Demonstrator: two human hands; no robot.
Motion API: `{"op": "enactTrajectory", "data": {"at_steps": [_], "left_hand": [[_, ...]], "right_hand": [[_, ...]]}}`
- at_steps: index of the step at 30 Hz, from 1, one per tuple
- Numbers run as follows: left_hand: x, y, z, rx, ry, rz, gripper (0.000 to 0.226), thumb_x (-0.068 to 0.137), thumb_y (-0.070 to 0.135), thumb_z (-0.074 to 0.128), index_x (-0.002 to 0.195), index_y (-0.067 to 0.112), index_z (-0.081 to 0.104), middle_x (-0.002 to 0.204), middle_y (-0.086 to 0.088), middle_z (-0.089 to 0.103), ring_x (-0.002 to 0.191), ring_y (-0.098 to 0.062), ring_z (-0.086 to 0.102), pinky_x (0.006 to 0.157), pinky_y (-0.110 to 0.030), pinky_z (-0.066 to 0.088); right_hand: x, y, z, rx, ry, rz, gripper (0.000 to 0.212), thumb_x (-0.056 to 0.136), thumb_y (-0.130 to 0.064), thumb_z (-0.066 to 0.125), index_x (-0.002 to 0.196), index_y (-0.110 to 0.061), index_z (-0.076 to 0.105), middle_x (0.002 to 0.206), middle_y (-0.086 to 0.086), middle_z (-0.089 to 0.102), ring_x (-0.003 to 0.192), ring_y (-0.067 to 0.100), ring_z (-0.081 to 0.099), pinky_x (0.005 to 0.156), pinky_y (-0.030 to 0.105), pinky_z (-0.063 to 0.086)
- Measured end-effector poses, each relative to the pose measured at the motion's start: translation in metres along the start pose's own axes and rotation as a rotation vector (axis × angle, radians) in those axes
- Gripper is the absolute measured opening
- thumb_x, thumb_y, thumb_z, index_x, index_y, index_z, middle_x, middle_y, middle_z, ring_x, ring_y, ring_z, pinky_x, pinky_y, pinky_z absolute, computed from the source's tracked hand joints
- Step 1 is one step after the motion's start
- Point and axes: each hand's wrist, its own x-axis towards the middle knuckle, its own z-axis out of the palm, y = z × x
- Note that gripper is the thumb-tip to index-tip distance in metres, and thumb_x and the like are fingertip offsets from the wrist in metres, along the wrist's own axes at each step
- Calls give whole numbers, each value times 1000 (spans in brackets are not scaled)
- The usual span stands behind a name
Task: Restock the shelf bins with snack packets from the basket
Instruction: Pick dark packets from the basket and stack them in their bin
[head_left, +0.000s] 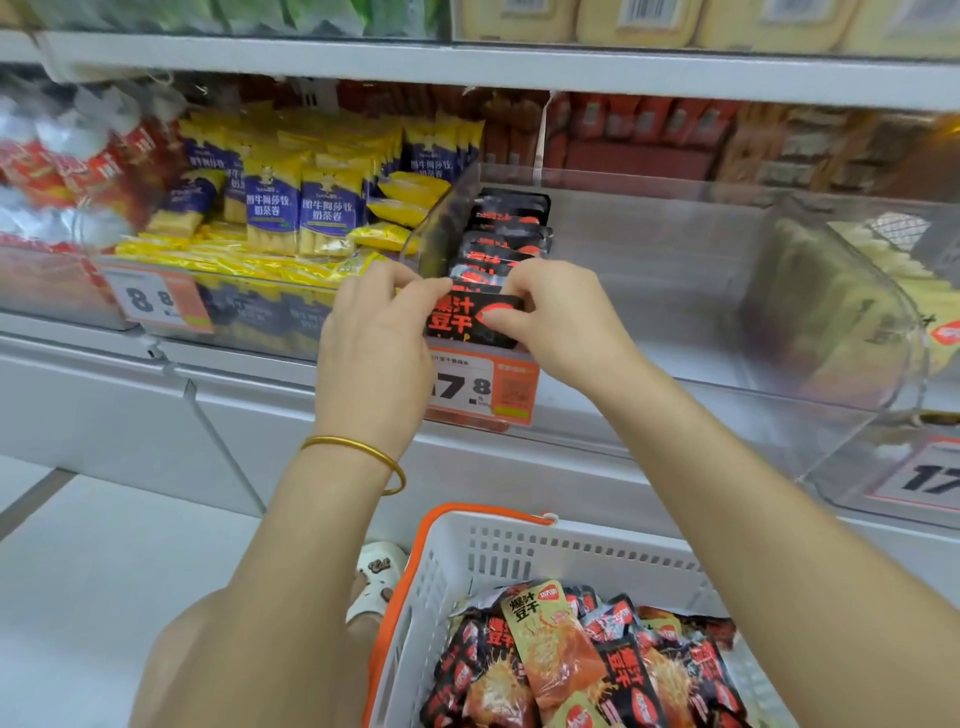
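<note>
The basket (519, 551) holds loose packets (571, 654). Above it, the left hand (374, 332) and right hand (556, 317) each pinch an end of one packet (470, 317) at the front of the bin (727, 291), before the standing row (506, 234). Let go tilted, it could topple the row or slip out.

Head-worn camera looks forward-down, close over shelf bin (701, 291) and basket (519, 551).

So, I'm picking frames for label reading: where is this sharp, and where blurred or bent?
Head view: the black packet being placed is sharp; red packets far left are smeared; the shelf edge bows slightly, wide-angle distortion; the clear bin hazes goods behind it.
</note>
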Motion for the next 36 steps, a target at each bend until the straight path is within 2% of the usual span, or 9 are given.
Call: {"op": "enactTrajectory", "data": {"at_steps": [4, 7, 11, 17, 21, 24, 28, 31, 36], "left_hand": [[-4, 2, 1, 24, 34, -1, 50, 79, 2, 33, 117, 9, 64, 107, -17, 57, 98, -39, 48, 78, -43, 41], [-10, 9, -8, -20, 92, -27, 46, 77, -3, 38, 114, 7, 64, 108, -17, 55, 99, -37, 48, 81, -36, 37], [-25, 27, -22, -83, 103, -28, 41, 71, -3, 39, 103, 5, 62, 101, -17, 55, 95, -35, 50, 79, -34, 35], [-80, 47, -1, -156, -356, -42, 32, 82, 4, 41, 102, 14, 64, 108, -3, 56, 107, -24, 49, 85, -41, 44], [-85, 49, 16, -89, -613, -82, 33, 85, 3, 41, 107, 15, 64, 115, -5, 59, 111, -25, 50, 90, -41, 45], [-88, 49, 21, -49, -707, -117, 34, 88, 4, 40, 111, 15, 62, 118, -5, 58, 111, -24, 51, 91, -39, 45], [-88, 48, 22, -35, -768, -128, 34, 89, 6, 40, 113, 16, 61, 120, -5, 59, 111, -25, 53, 92, -40, 46], [-89, 50, 24, -16, -816, -133, 33, 91, 7, 40, 114, 15, 61, 121, -6, 59, 111, -26, 54, 92, -40, 46], [-89, 54, 27, 24, -881, -105, 30, 92, 8, 42, 115, 16, 59, 118, -7, 60, 107, -27, 54, 90, -40, 47]], "right_hand": [[-5, 1, -6, 59, -14, 18, 27, 84, -30, 70, 80, -6, 58, 75, 4, 61, 77, 26, 62, 68, 39, 51], [-25, 5, -16, 87, 166, 10, 18, 80, -25, 72, 81, -16, 57, 77, -4, 61, 77, 19, 60, 74, 39, 50], [-78, 14, -27, 246, 356, -39, 16, 80, -14, 69, 78, -23, 56, 69, -12, 58, 66, 11, 57, 66, 23, 46], [-142, 81, 53, 120, -217, 216, 15, 88, -13, 62, 79, -24, 56, 74, -4, 63, 69, 17, 64, 68, 34, 53], [-176, 126, 121, -106, -628, 301, 9, 89, -15, 57, 94, -14, 65, 98, 3, 67, 96, 21, 61, 79, 30, 47], [-198, 130, 141, -62, -750, 312, 14, 92, -20, 57, 94, -10, 66, 101, 4, 68, 92, 19, 61, 77, 31, 48], [-207, 121, 149, 18, -954, 225, 37, 83, -45, 67, 65, -13, 61, 66, -5, 61, 63, 13, 52, 69, 30, 48], [-213, 117, 151, -133, -1039, 66, 33, 70, -53, 75, 65, -26, 57, 75, -12, 59, 81, 12, 44, 81, 36, 44], [-217, 119, 154, -165, -1014, 17, 17, 76, -29, 76, 73, -21, 62, 83, -8, 60, 91, 13, 39, 87, 38, 38]]}}
